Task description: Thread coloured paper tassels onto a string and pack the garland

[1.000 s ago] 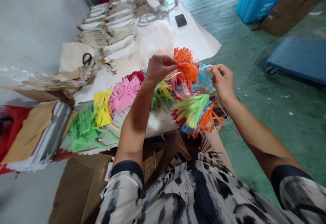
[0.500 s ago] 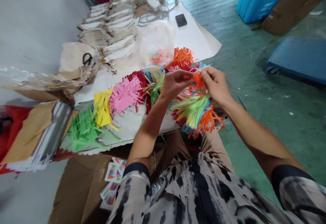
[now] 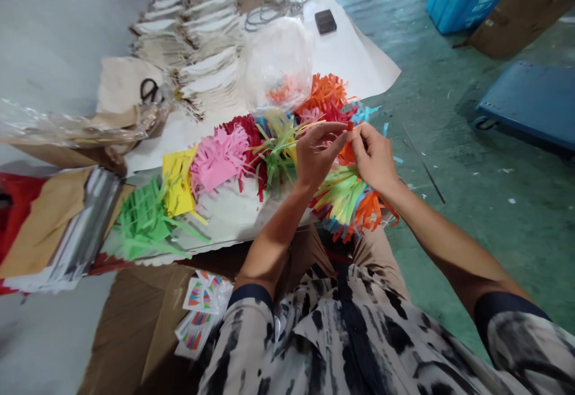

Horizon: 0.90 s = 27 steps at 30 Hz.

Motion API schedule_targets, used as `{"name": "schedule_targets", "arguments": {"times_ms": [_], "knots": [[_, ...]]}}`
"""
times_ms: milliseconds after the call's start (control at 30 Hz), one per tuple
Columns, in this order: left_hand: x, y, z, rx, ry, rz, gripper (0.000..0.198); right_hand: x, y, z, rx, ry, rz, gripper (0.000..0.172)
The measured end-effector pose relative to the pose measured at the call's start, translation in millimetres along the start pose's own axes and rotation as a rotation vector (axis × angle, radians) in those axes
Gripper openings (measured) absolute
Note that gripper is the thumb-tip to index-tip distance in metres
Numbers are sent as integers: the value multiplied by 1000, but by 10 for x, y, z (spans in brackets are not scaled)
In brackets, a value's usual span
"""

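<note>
Both hands meet above the near right corner of the table. My left hand [image 3: 317, 152] pinches the top end of an orange paper tassel [image 3: 347, 154] between thumb and fingertips. From the other side my right hand [image 3: 374, 154] is closed on the same tassel, its fingertips touching the left ones. The fringe hangs below, partly hidden by the hands. Under them a bunch of yellow-green tassels [image 3: 339, 188] and more orange fringe [image 3: 367, 212] spill over the table edge. Green and yellow fringed strips [image 3: 279, 152] lie just left of my left hand.
Pink [image 3: 220, 158], yellow [image 3: 178, 182] and green fringed paper [image 3: 144, 218] lie along the table's near edge. Behind stand a clear plastic bag [image 3: 278, 62], stacks of white bundles [image 3: 211, 41], black-handled scissors [image 3: 150, 90] and a dark phone-like box [image 3: 325, 21]. A blue cart [image 3: 530, 104] stands on the floor, right.
The fingers of both hands have come closer together on the orange tassel's top. A white string seen there earlier no longer shows. The whole view has shifted slightly.
</note>
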<state>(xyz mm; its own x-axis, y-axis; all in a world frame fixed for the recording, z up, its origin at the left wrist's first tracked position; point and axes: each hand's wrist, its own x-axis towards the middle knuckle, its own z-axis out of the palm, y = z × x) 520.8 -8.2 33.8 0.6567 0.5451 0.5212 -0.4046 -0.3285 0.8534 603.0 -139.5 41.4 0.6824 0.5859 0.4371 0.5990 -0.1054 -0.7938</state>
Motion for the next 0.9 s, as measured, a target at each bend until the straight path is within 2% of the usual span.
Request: {"name": "schedule_targets", "arguments": {"times_ms": [267,500,600,733,900], "knots": [[-84,-18,1,62,34,25,22,-41,-21,14,-157,8,-33,33],[-148,168,61,118,98,-69,6,-89,-17,73,-304,43,-53,33],[-164,184,60,118,109,-106,1,-101,6,102,-290,68,-74,36],[-180,157,31,93,87,-127,4,-96,17,112,-208,59,-58,40],[-169,133,42,55,122,-202,4,-112,-37,122,-205,50,-62,36]]}}
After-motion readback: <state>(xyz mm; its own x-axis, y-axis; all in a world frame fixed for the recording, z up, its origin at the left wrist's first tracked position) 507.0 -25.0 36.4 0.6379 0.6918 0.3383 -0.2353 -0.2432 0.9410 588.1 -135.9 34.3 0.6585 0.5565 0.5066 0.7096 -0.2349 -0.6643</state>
